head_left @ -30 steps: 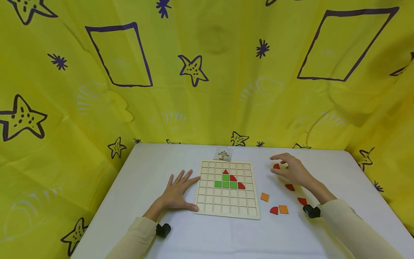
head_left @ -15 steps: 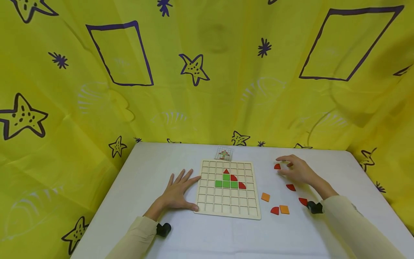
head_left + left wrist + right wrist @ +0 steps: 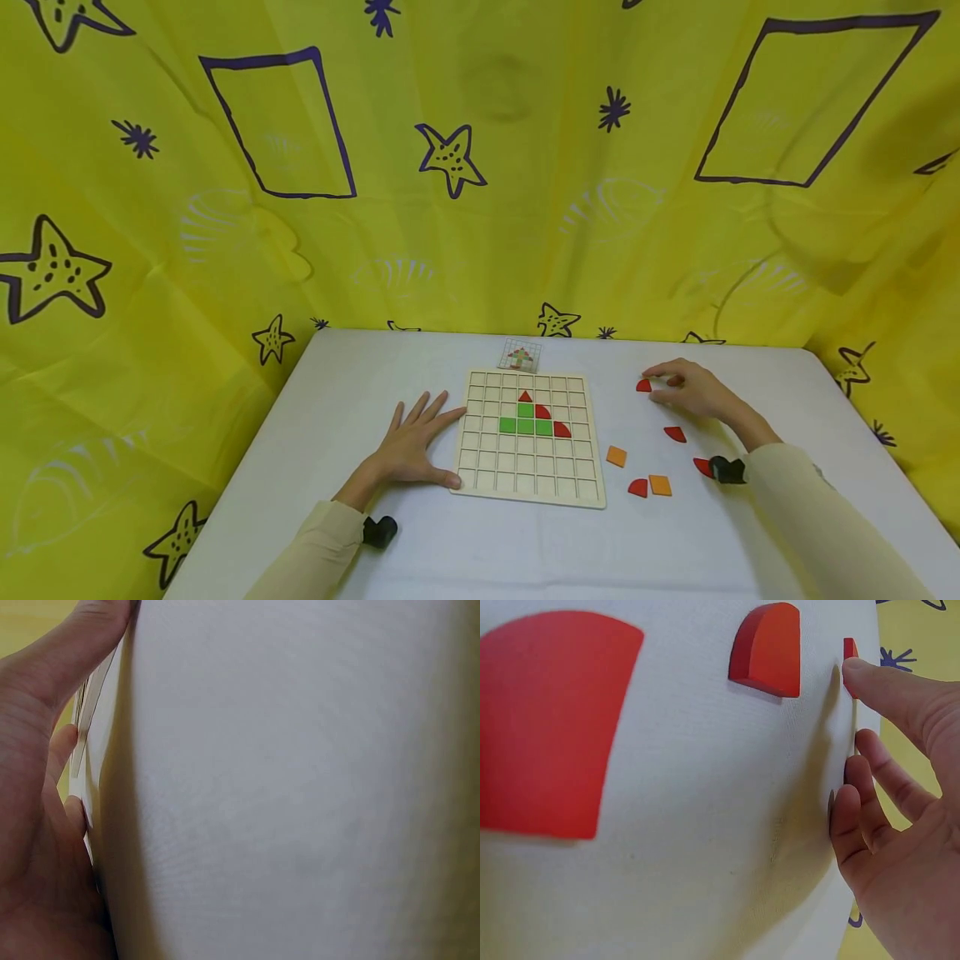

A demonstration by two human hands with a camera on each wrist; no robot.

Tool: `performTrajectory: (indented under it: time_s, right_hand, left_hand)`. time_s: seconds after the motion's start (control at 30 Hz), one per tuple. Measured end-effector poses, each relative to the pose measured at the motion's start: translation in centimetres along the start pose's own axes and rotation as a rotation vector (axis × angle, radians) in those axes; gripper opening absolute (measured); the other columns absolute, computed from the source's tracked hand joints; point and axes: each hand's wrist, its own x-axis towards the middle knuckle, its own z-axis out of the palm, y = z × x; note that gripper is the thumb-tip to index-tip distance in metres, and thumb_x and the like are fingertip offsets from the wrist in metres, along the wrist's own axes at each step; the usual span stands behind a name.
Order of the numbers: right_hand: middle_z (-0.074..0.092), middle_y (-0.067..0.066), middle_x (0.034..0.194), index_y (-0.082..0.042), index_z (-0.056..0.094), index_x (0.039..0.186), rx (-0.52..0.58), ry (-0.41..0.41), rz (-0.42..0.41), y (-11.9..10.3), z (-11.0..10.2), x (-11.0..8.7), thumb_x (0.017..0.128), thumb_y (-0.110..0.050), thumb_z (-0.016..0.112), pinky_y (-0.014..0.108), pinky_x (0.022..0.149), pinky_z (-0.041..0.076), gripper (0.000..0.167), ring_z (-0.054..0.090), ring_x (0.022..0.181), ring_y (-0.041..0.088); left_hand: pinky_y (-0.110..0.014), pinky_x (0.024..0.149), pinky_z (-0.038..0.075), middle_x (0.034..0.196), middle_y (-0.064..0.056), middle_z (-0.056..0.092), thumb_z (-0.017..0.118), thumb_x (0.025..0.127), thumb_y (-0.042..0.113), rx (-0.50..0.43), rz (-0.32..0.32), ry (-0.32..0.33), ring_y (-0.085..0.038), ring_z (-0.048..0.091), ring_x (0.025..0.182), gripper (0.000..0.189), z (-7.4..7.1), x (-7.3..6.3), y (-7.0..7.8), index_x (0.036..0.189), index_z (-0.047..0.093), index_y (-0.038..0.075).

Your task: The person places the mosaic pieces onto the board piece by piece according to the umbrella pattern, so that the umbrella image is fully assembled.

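Note:
A wooden grid board (image 3: 525,475) lies on the white table, with green squares (image 3: 525,427), a red triangle (image 3: 525,397) and two red quarter-circle tiles (image 3: 562,429) set in it. My left hand (image 3: 408,450) is spread flat beside it, thumb and a fingertip at its left edge. My right hand (image 3: 693,392) is at the far right, thumb and index finger parted at a red quarter-circle tile (image 3: 643,385) that lies on the table. In the right wrist view the thumb (image 3: 859,671) overlaps that tile (image 3: 849,651), and the other fingers are loosely bent.
Another red quarter-circle tile (image 3: 675,434) lies below the right hand, and one more (image 3: 702,467) is partly behind the black wrist camera (image 3: 726,470). Two orange squares (image 3: 617,456) and a red tile (image 3: 637,487) lie right of the board. A small pattern card (image 3: 521,354) sits behind it.
My right hand has drawn back a little to the right, while the red tile at its fingertips has stayed in place. My left hand has stayed at the board's edge.

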Motion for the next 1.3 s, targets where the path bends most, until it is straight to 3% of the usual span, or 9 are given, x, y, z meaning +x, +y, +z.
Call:
performTrajectory:
  time_s: [0.27, 1.0, 1.3]
  right_hand:
    - [0.064, 0.021, 0.125, -0.005, 0.073, 0.123, 0.012, 0.033, 0.002, 0.71, 0.31, 0.41, 0.094, -0.019, 0.076, 0.045, 0.087, 0.051, 0.032, 0.058, 0.106, 0.038]
    - [0.063, 0.020, 0.123, -0.005, 0.074, 0.121, 0.041, 0.063, -0.010, 0.90, 0.65, 0.25, 0.096, -0.018, 0.074, 0.040, 0.083, 0.049, 0.029, 0.056, 0.101, 0.031]
    - [0.065, 0.020, 0.121, -0.005, 0.074, 0.118, 0.023, 0.031, 0.009, 0.22, 0.16, 0.31, 0.094, -0.020, 0.076, 0.039, 0.080, 0.049, 0.029, 0.058, 0.101, 0.033]
  left_hand:
    - [-0.072, 0.118, -0.003, 0.171, -0.011, 0.016, 0.087, 0.067, 0.066, -0.002, -0.001, -0.006, -0.041, 0.004, 0.157, 0.111, -0.10, 0.04, 0.02, 0.160, 0.039, 0.027]
    - [-0.071, 0.118, -0.004, 0.171, -0.011, 0.015, 0.086, 0.067, 0.067, 0.000, -0.003, -0.008, -0.041, 0.004, 0.157, 0.112, -0.24, 0.03, 0.12, 0.160, 0.038, 0.028]
    - [-0.071, 0.118, -0.004, 0.172, -0.010, 0.015, 0.086, 0.067, 0.066, 0.000, -0.007, -0.013, -0.040, 0.004, 0.157, 0.112, -0.06, 0.04, -0.02, 0.160, 0.038, 0.028]
